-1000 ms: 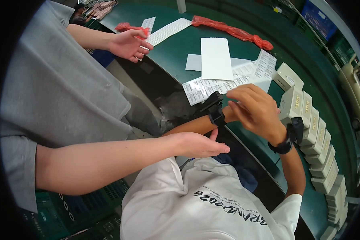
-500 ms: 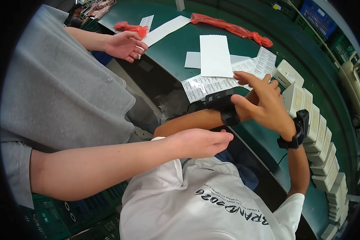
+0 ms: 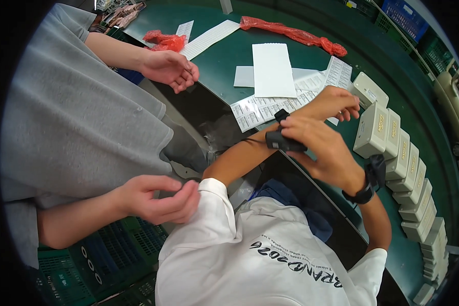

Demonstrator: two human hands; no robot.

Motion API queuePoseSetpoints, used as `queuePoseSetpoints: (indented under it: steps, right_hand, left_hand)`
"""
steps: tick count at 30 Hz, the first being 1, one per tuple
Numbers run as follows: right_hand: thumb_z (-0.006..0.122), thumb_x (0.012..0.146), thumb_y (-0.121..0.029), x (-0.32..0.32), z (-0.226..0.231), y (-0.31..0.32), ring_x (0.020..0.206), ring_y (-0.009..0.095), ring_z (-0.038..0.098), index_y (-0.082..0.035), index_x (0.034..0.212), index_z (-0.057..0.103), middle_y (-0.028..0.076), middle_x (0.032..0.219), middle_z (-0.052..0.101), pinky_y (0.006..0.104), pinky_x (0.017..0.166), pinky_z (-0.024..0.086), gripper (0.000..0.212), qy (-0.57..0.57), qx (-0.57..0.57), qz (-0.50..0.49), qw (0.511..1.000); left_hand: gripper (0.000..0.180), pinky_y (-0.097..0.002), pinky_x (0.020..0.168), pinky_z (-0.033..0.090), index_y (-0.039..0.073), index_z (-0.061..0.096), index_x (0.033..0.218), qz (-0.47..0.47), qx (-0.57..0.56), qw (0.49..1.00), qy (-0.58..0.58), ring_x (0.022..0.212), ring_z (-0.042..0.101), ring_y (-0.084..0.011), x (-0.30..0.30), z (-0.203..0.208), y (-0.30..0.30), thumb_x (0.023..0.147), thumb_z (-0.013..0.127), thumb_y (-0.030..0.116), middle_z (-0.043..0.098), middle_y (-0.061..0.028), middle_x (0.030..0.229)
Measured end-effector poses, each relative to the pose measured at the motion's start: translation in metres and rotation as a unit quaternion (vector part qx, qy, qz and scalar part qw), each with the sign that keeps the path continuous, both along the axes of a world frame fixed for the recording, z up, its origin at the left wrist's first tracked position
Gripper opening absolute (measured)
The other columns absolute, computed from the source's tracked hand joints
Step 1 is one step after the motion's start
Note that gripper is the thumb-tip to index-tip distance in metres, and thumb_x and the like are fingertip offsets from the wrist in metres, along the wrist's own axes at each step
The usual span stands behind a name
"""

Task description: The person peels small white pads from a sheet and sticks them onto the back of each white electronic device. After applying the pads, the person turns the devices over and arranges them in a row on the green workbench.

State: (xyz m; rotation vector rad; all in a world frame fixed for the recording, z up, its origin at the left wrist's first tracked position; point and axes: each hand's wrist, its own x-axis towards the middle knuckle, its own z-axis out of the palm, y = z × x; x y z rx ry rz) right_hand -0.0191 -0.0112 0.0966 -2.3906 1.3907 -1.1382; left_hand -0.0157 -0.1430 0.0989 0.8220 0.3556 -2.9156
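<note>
My left hand (image 3: 332, 102) reaches over the green table beside the cream boxes, its fingers loosely bent and apart, with nothing visible in them. A small black device (image 3: 284, 142) with a strap and thin cable sits around my left wrist. My right hand (image 3: 321, 147) crosses over from the right and closes its fingers on that device. Another black strapped device (image 3: 373, 176) is on my right wrist. Under and beyond my left hand lie printed label sheets (image 3: 250, 113) and a blank white sheet (image 3: 274, 69).
A person in a grey shirt (image 3: 81, 127) stands close at my left, one hand (image 3: 171, 69) by the table edge, the other (image 3: 163, 199) near my left sleeve. Cream boxes (image 3: 375, 130) line the table's right side. Red plastic film (image 3: 296, 35) lies at the back; green crates (image 3: 107, 260) stand lower left.
My right hand has moved down and left onto the black device at my left wrist. My left hand now shows past it. The other person's near hand has drawn back left.
</note>
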Motion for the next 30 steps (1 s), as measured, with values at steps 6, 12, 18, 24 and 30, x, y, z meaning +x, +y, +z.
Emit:
queuePoseSetpoints:
  steps: [6, 12, 18, 24, 30]
  right_hand:
    - [0.078, 0.077, 0.001, -0.013, -0.036, 0.02, 0.121, 0.034, 0.062, -0.003, 0.11, 0.065, 0.013, 0.126, 0.066, 0.0436, 0.093, 0.054, 0.036, 0.089, -0.099, -0.051, 0.99]
    - [0.075, 0.077, 0.004, -0.022, -0.041, 0.027, 0.121, 0.035, 0.061, -0.001, 0.114, 0.062, 0.015, 0.13, 0.063, 0.0454, 0.095, 0.052, 0.039, 0.118, -0.109, -0.019, 0.987]
    - [0.068, 0.083, 0.007, -0.025, -0.031, 0.053, 0.116, 0.029, 0.063, -0.001, 0.114, 0.061, 0.018, 0.129, 0.063, 0.039, 0.097, 0.05, 0.033, -0.108, -0.011, -0.109, 0.988]
    - [0.057, 0.093, 0.007, -0.067, -0.036, 0.061, 0.104, 0.015, 0.061, 0.001, 0.116, 0.062, 0.013, 0.12, 0.065, 0.0295, 0.092, 0.049, 0.025, -0.323, -0.054, -0.317, 0.89]
    - [0.061, 0.079, 0.01, -0.066, 0.005, 0.033, 0.085, 0.018, 0.065, 0.0, 0.104, 0.066, 0.012, 0.101, 0.069, 0.0283, 0.07, 0.052, 0.027, -0.158, -0.207, -0.227, 0.938]
  left_hand:
    - [0.024, -0.0281, 0.064, 0.05, 0.004, 0.064, 0.094, -0.035, -0.487, 0.859, 0.152, 0.067, 0.059, -0.0138, -0.015, -0.045, -0.006, 0.1, 0.058, 0.026, 0.066, -0.0066, 0.082]
    - [0.027, -0.0289, 0.059, 0.05, 0.003, 0.063, 0.092, -0.001, -0.426, 0.888, 0.176, 0.065, 0.059, -0.0134, -0.014, -0.042, -0.007, 0.101, 0.056, 0.028, 0.065, -0.0066, 0.079]
    - [0.026, -0.028, 0.059, 0.048, 0.003, 0.064, 0.093, -0.007, -0.529, 0.841, 0.111, 0.065, 0.058, -0.0131, -0.007, -0.049, -0.008, 0.1, 0.057, 0.027, 0.065, -0.0067, 0.079]
    - [0.027, -0.0267, 0.061, 0.048, 0.002, 0.064, 0.102, -0.006, -0.664, 0.743, 0.088, 0.071, 0.059, -0.0118, -0.004, -0.057, 0.028, 0.102, 0.056, 0.028, 0.066, -0.0058, 0.086]
    - [0.046, -0.0322, 0.087, 0.051, 0.002, 0.054, 0.133, -0.164, -0.394, 0.858, 0.285, 0.107, 0.062, -0.0152, 0.032, -0.113, 0.117, 0.107, 0.045, 0.039, 0.066, -0.0095, 0.116]
